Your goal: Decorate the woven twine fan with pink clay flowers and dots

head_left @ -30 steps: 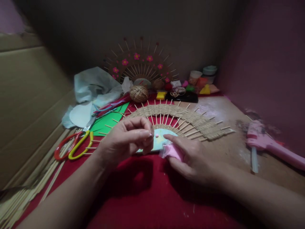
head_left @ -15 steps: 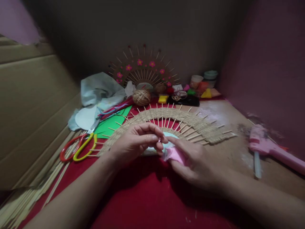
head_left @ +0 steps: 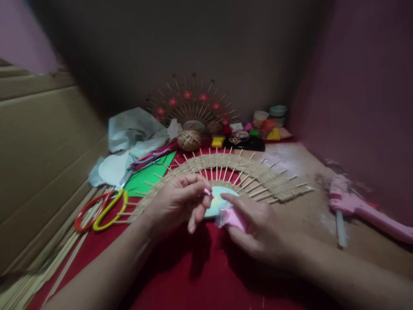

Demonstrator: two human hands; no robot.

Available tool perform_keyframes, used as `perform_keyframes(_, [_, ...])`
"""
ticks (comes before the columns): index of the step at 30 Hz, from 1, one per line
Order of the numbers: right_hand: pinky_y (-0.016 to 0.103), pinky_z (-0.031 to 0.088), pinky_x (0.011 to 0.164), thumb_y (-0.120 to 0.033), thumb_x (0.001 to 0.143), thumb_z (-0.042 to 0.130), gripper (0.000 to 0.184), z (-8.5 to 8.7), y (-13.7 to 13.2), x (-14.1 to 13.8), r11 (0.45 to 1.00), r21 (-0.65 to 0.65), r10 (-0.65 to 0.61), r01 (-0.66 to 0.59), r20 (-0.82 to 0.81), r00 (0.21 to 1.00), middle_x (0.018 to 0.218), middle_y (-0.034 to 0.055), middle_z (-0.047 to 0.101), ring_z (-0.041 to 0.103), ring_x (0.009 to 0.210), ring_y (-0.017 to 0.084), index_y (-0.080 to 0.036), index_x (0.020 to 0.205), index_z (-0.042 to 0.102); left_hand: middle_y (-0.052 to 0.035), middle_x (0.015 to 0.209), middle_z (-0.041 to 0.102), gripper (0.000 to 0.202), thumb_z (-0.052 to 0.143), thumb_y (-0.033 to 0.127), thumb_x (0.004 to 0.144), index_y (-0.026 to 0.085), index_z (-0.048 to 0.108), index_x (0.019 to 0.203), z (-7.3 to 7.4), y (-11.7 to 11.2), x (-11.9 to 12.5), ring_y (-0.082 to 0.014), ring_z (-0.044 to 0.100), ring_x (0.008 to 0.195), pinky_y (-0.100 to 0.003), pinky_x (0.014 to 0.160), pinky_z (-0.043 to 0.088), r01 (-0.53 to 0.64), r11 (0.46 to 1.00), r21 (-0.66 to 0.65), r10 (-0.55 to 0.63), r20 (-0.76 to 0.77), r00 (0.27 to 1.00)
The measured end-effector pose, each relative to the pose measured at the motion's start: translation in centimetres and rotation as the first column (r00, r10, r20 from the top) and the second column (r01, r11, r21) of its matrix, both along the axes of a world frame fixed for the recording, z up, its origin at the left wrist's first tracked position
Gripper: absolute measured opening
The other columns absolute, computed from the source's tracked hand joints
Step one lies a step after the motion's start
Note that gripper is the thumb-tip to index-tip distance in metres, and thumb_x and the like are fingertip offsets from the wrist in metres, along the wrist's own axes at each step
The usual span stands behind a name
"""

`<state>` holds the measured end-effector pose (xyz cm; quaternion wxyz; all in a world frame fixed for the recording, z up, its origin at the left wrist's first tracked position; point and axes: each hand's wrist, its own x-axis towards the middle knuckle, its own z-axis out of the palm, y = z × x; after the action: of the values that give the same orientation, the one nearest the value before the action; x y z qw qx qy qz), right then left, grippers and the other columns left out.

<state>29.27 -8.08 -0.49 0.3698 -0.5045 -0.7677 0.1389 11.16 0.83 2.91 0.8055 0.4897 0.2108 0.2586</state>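
Pinching a small pink bit (head_left: 208, 192) between thumb and finger of the left hand (head_left: 176, 196), with the remaining fingers loosely bent and pointing partly downward. Holding a larger pink lump (head_left: 235, 220), partly covered in clear wrap (head_left: 220, 221), in the curl of the right hand (head_left: 263, 226), with index finger stretched forward over the pale blue panel (head_left: 214, 211). Cannot tell contact from a hover at that fingertip.

Facing the straight edge of the panel, just ahead of and between the 2 hands, at the inner middle of the woven fan (head_left: 232, 160). Working across a long axis running left to right, with the arch bowed away toward the back and the panel partly over red cloth (head_left: 200, 284). Covering the panel's left part with the left hand and some of its right part with the right, so near enough with both; judging by fingertips, closer to the left half with the pinched bit. Cannot tell the height of the bit above the surface. Keeping scissors (head_left: 121, 211) well to the left and a pink glue gun (head_left: 346, 198) well to the right
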Motion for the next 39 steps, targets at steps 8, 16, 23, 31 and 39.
perform_keyframes(8, [0.033, 0.052, 0.071, -0.021, 0.07, 0.052, 0.054, 0.8, 0.1, -0.1, 0.999, -0.035, -0.014, 0.014, -0.014, 1.0, 0.093, 0.0132, 0.069, 0.063, 0.077, 0.021, -0.009, 0.123, 0.053, 0.0007, 0.06, 0.064, 0.015, 0.075, 0.017, 0.063, 0.017, 0.063, 0.071, -0.6, 1.0, -0.4, -0.0082, 0.053, 0.033, -0.014, 0.027, 0.041, -0.107, 0.993, 0.043, 0.108, -0.02, 0.994])
perform_keyframes(16, [0.034, 0.052, 0.072, -0.019, 0.066, 0.052, 0.058, 0.8, 0.1, -0.1, 0.999, -0.029, -0.018, 0.017, -0.034, 0.999, 0.092, 0.014, 0.069, 0.063, 0.077, 0.022, -0.007, 0.122, 0.054, 0.0003, 0.054, 0.061, 0.017, 0.078, 0.021, 0.058, 0.015, 0.063, 0.063, -1.1, 0.6, -0.5, -0.0075, 0.05, 0.03, -0.013, 0.026, 0.037, -0.14, 0.989, 0.044, 0.144, -0.102, 0.984])
perform_keyframes(23, [0.034, 0.052, 0.073, -0.02, 0.066, 0.053, 0.059, 0.6, 0.1, -0.2, 0.999, 0.021, -0.023, 0.024, -0.042, 0.999, 0.093, 0.0135, 0.069, 0.063, 0.078, 0.022, -0.008, 0.123, 0.053, 0.0035, 0.046, 0.056, 0.025, 0.076, 0.032, 0.064, 0.018, 0.056, 0.07, -1.3, 0.8, -1.0, -0.0072, 0.045, 0.026, -0.014, 0.024, 0.037, -0.156, 0.987, 0.034, 0.155, 0.028, 0.988])
perform_keyframes(31, [0.031, 0.051, 0.065, -0.021, 0.067, 0.052, 0.054, 0.8, 0.2, -0.1, 0.999, 0.052, -0.008, 0.01, -0.035, 0.999, 0.087, 0.0104, 0.068, 0.062, 0.072, 0.02, -0.011, 0.12, 0.054, -0.0036, 0.068, 0.067, 0.013, 0.067, 0.026, 0.075, 0.017, 0.063, 0.083, -1.1, 1.6, -0.3, -0.0076, 0.054, 0.035, -0.013, 0.029, 0.04, -0.16, 0.983, 0.09, 0.167, -0.071, 0.983])
perform_keyframes(39, [0.035, 0.052, 0.072, -0.019, 0.065, 0.053, 0.059, 0.4, 0.2, -0.1, 0.999, 0.048, -0.011, 0.013, -0.029, 1.0, 0.09, 0.0145, 0.069, 0.064, 0.077, 0.023, -0.005, 0.122, 0.053, 0.0052, 0.047, 0.05, 0.026, 0.083, 0.028, 0.052, 0.016, 0.062, 0.061, -0.3, 1.9, -0.2, -0.0028, 0.042, 0.035, -0.012, 0.034, 0.035, -0.322, 0.942, 0.092, 0.317, 0.065, 0.946])
